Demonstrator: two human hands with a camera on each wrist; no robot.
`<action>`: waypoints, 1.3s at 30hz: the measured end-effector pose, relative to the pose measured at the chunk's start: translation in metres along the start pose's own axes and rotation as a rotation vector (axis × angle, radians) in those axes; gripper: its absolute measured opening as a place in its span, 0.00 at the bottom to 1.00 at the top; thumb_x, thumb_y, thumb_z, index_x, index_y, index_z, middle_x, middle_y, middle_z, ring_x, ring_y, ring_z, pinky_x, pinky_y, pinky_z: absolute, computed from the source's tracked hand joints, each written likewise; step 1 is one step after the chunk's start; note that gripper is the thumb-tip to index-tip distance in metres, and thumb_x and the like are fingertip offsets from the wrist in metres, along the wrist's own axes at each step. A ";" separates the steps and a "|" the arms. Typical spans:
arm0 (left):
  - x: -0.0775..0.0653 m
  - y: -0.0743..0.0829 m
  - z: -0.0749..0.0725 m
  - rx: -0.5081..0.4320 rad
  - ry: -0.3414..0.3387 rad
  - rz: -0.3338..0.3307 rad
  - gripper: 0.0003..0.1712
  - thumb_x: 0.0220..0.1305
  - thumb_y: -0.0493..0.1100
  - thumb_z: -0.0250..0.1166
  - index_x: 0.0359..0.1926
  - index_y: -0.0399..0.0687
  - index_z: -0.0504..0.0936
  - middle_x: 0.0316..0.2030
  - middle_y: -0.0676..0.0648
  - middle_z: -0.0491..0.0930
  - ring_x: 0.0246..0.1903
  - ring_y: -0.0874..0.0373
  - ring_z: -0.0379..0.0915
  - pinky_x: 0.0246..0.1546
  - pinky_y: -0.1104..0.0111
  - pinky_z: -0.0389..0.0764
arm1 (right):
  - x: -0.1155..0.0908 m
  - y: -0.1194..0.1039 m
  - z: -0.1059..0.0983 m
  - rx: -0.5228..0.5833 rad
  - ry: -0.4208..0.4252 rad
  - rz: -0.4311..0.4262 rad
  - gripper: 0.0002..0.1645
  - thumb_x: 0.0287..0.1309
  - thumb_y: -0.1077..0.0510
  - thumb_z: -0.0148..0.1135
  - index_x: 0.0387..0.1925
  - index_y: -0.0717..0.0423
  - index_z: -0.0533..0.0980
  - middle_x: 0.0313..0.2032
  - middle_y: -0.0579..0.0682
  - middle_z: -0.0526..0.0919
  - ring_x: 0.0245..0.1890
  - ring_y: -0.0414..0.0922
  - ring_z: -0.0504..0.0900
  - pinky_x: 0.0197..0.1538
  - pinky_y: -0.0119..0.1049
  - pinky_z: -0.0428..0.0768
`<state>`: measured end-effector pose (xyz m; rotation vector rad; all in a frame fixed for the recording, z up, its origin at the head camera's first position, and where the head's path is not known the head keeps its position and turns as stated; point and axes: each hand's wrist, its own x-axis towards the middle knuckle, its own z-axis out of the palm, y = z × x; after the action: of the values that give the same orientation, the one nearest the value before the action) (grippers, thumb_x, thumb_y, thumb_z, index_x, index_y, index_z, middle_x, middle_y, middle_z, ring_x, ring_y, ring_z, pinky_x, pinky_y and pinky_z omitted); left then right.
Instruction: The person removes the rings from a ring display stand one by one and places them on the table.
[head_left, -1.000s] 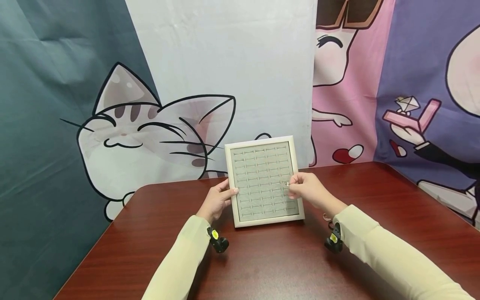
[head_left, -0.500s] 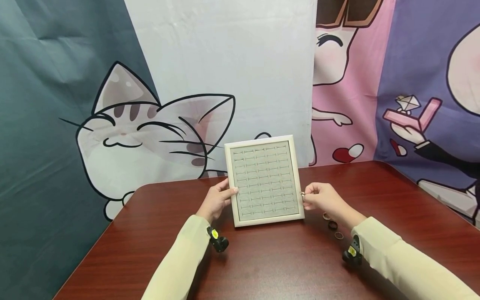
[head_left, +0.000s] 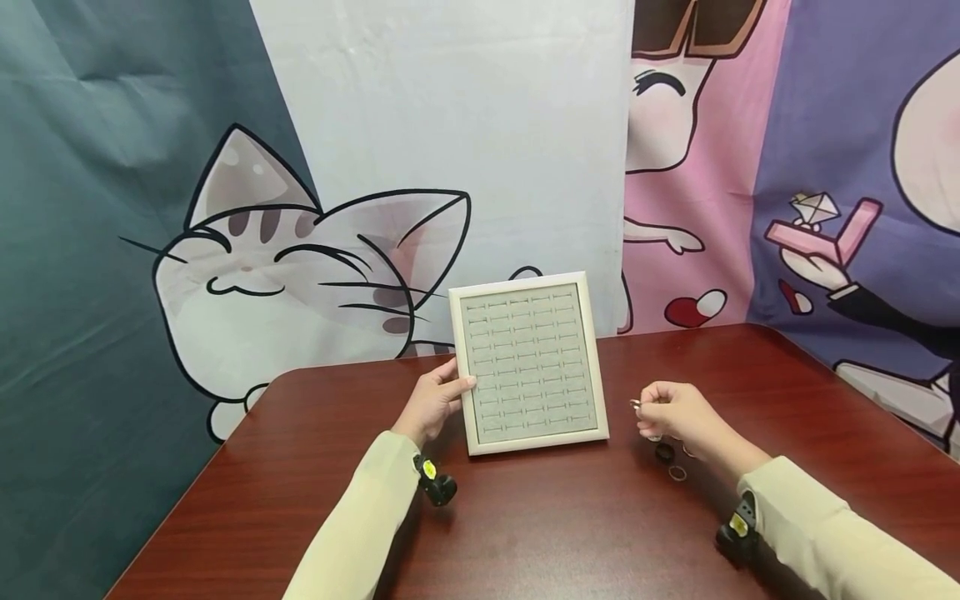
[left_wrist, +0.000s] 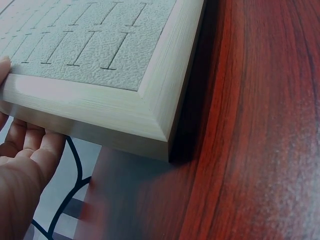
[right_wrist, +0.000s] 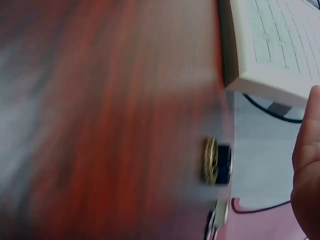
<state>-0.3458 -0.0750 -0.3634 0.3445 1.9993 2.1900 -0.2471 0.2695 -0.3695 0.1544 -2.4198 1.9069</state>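
A ring display board (head_left: 525,367) with a pale frame and a grey slotted pad stands tilted back on the table. My left hand (head_left: 433,402) grips its left edge, thumb on the front and fingers behind, as the left wrist view also shows at the hand (left_wrist: 30,160). To the right of the board, my right hand (head_left: 686,418) pinches a small silvery ring (head_left: 636,404) between thumb and fingertip. Below that hand lie a dark ring (head_left: 664,452) and a thin ring (head_left: 677,473); others are partly hidden. In the right wrist view a gold-coloured ring (right_wrist: 210,161) stands before a dark one.
The dark red wooden table (head_left: 540,525) reaches back to a printed cloth backdrop (head_left: 450,125) with cartoon figures. Small wrist cameras (head_left: 438,486) are strapped at both sleeves.
My right hand has drawn away from the board's slotted pad, down and to the right, with the ring held. The left hand and the board have stayed put.
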 end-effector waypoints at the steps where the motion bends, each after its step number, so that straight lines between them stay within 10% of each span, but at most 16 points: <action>1: 0.000 0.000 0.000 -0.003 0.001 0.004 0.28 0.59 0.33 0.61 0.61 0.48 0.71 0.51 0.41 0.77 0.39 0.57 0.80 0.43 0.61 0.80 | -0.001 0.001 -0.003 0.006 0.003 0.002 0.03 0.51 0.70 0.53 0.25 0.64 0.68 0.21 0.47 0.74 0.20 0.37 0.78 0.29 0.33 0.82; 39: -0.001 0.000 0.000 -0.001 -0.006 0.002 0.27 0.59 0.34 0.61 0.61 0.48 0.72 0.51 0.41 0.77 0.39 0.57 0.80 0.43 0.62 0.80 | -0.053 0.039 -0.051 -0.150 -0.032 0.182 0.06 0.47 0.70 0.54 0.22 0.59 0.68 0.21 0.45 0.71 0.21 0.37 0.76 0.27 0.32 0.81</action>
<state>-0.3451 -0.0752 -0.3635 0.3531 1.9949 2.1886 -0.1999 0.3303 -0.4005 -0.0447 -2.6698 1.7905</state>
